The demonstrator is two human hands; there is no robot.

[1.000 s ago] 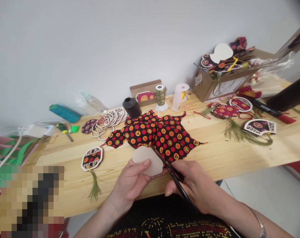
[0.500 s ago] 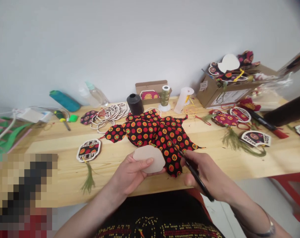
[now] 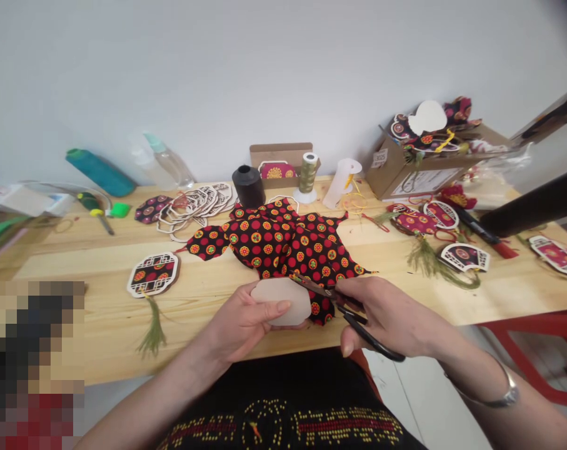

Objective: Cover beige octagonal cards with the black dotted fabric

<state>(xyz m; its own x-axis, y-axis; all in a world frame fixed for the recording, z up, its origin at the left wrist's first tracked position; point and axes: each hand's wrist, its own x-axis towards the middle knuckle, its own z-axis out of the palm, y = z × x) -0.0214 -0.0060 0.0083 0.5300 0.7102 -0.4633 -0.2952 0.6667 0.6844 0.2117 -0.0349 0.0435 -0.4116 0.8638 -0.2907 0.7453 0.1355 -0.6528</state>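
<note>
My left hand is closed on a pale card piece with clipped corners, thumb flat on its face. Black-handled scissors are gripped in my right hand, their blades pointing left over the card's upper right edge. Beneath and beyond the card spreads black fabric with red and yellow round motifs, its outline jagged. Whether the blades touch card or cloth I cannot tell. To the left lies a finished-looking octagonal pendant with a green tassel.
Behind the fabric stand a black thread cone, an olive thread spool and a white spool. Wooden lattice frames are heaped at left. A cardboard box and several tasselled pendants occupy the right, near a black post.
The scissors have swung left and opened, their blades now lying beside the card's upper right edge. My left hand keeps its hold on the card. The whole view has shifted slightly.
</note>
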